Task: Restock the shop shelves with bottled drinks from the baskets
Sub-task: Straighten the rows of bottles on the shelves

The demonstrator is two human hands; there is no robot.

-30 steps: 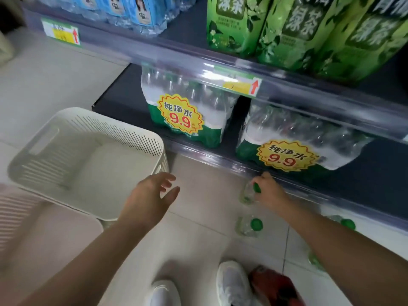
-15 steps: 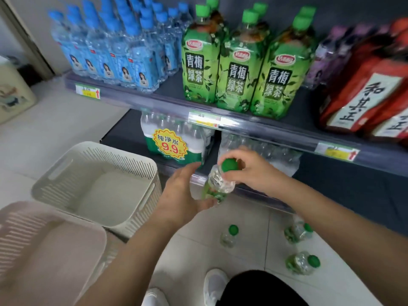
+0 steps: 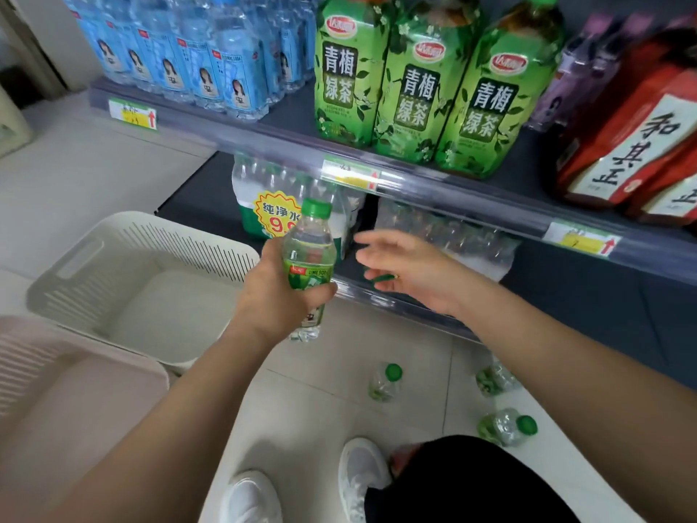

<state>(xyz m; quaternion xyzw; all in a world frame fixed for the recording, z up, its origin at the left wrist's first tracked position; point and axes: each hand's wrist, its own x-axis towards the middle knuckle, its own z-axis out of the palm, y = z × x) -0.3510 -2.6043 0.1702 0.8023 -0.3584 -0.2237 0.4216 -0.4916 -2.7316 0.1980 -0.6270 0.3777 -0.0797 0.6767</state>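
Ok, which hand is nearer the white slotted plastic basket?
Left. The left hand, gripping a green-capped clear bottle, is just right of the white basket; the open right hand is farther right.

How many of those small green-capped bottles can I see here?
4. Held bottle in the left hand; three on the floor: middle bottle, right bottle, nearest bottle. The right arm may hide more.

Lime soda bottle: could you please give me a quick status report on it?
Left hand grips lime soda bottle, upright, in front of lower shelf. Right hand open, holding nothing. Three more green-capped bottles loose on floor.
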